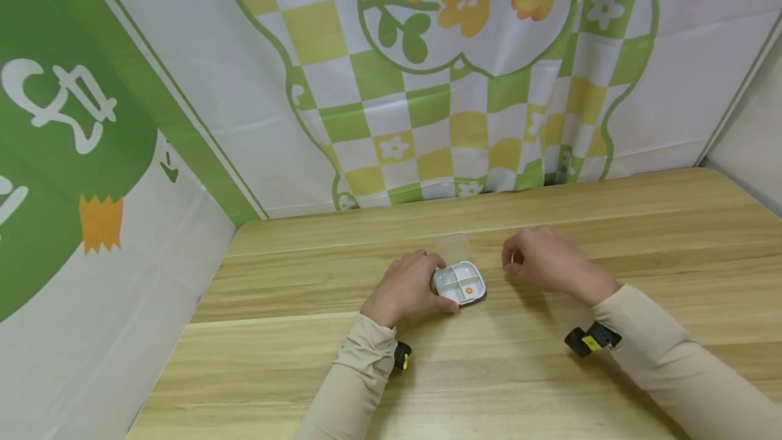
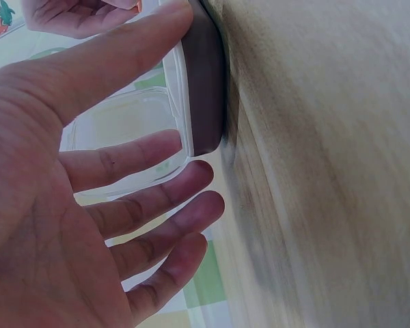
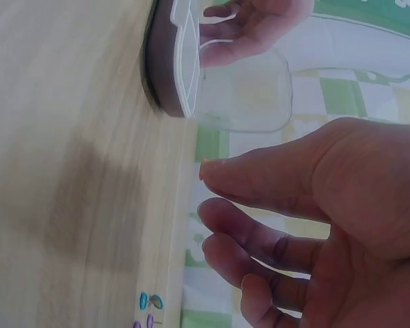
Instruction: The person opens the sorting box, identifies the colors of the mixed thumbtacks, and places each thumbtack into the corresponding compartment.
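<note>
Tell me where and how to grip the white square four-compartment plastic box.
Probably by the outer walls of that white box, from the left, as the left hand does: thumb at the near edge, fingers toward the far left corner. It lies flat, walls exposed; its open top holds a small orange round piece, and the thin clear plastic lid raised behind could flex.

Our left hand (image 1: 404, 288) grips a flat-lying, white-and-brown rounded-square box (image 1: 467, 271), 1 small orange bead (image 1: 469, 290) in 1 of 4 compartments (image 1: 449, 278), clear lid (image 3: 249, 92) open beyond that hand; our right hand (image 1: 548, 260) pinches a tiny orange piece (image 3: 203, 169).
</note>
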`<state>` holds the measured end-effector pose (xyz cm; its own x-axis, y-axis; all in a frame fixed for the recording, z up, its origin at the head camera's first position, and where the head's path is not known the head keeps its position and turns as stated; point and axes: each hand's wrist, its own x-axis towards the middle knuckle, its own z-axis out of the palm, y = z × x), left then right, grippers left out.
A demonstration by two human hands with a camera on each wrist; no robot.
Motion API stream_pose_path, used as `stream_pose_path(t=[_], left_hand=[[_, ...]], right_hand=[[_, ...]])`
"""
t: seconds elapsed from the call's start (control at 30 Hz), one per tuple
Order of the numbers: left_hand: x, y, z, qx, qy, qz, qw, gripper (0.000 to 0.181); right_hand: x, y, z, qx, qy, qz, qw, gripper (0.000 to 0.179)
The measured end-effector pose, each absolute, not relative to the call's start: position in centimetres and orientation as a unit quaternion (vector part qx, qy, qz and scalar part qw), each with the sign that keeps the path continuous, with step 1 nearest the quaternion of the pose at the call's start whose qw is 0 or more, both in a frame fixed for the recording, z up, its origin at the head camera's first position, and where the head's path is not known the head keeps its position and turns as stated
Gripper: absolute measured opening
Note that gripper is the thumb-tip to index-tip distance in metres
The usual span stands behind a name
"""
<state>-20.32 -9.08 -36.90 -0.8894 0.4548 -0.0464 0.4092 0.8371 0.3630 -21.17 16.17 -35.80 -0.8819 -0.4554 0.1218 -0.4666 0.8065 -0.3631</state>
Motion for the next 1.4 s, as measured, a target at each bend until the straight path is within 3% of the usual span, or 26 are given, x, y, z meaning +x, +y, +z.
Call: stream_pose_path(t=[1.1,1.4], left_hand=[[-20.2,-9.2,-36.9,0.235,0.954,0.178,0.055,0.064],[-20.2,-9.2,-36.8,0.235,0.953,0.182,0.06,0.064]], right_hand=[[-20.4,13.8,-37.2,0.282,-0.925,0.253,0.009,0.006],[-20.1,13.4,-37.3,0.279,-0.926,0.254,0.009,0.012]])
